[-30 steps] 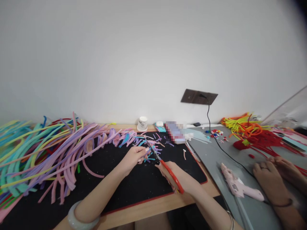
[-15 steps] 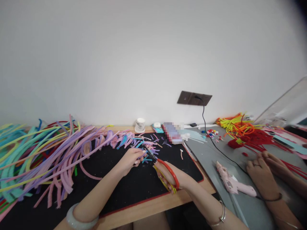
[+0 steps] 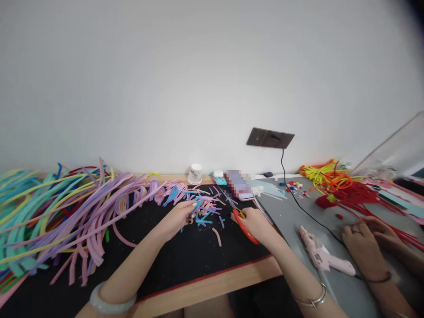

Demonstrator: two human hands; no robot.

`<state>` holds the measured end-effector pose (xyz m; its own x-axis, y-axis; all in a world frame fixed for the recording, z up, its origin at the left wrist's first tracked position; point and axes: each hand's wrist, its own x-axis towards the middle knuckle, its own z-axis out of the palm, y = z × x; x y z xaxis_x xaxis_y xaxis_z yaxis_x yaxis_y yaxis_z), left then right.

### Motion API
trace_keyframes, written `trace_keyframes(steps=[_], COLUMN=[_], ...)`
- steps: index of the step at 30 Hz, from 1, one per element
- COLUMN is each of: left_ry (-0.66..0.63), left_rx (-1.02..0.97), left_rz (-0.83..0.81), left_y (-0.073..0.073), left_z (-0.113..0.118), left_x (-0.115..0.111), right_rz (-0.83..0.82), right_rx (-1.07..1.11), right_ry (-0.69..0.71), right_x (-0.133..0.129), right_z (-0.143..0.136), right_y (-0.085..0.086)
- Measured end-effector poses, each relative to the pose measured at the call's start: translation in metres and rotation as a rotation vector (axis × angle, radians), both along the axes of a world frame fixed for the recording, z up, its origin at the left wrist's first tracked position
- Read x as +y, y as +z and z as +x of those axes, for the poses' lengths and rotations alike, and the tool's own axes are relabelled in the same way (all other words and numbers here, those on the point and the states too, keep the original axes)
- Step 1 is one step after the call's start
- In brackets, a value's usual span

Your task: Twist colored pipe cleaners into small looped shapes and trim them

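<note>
My left hand (image 3: 177, 218) pinches a short blue and purple pipe cleaner piece (image 3: 197, 205) over the black mat (image 3: 198, 260). Cut pipe cleaner bits (image 3: 204, 217) in blue, purple, pink and peach lie scattered just beyond its fingers. To the right, near the phone, my right hand (image 3: 256, 224) is closed around the red-handled scissors (image 3: 243, 229). Their blades point up and left, away from the left hand; whether they are parted is hard to make out. A peach bit (image 3: 217, 237) lies alone on the mat between both hands.
Long pastel pipe cleaners (image 3: 66, 221) heap over the left side. Along the back stand a paper cup (image 3: 194, 173) and a phone (image 3: 245, 195). A pink glue gun (image 3: 326, 256) lies on the grey table, its black cord (image 3: 296, 198) running to the wall. A co-worker's hands (image 3: 364, 243) are at the right.
My right hand has drawn the scissors away from my left hand, rightward and towards the phone. Loose bits on the mat have shifted. My left hand stays almost in place.
</note>
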<state>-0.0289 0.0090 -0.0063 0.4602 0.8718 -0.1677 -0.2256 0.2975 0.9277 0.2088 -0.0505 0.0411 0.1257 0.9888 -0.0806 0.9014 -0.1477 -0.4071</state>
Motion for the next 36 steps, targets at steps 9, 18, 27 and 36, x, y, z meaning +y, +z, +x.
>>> trace_keyframes(steps=[9,18,27,36], left_ry=[0.043,-0.168,0.050,0.181], left_rx=[0.207,0.310,0.187,0.439], left_rz=[0.083,0.307,0.367,0.577], left_y=[0.006,0.010,0.009,0.000], left_z=[-0.004,-0.004,0.004,-0.001], left_x=[0.001,-0.011,-0.011,-0.006], right_rz=[-0.037,0.115,0.077,0.167], right_rx=[-0.393,0.192,0.895,0.736], right_ry=[-0.033,0.218,0.183,0.210], right_x=[-0.003,-0.001,0.011,0.030], right_z=[0.009,-0.015,-0.068,-0.072], right_y=[-0.023,0.003,-0.025,-0.029])
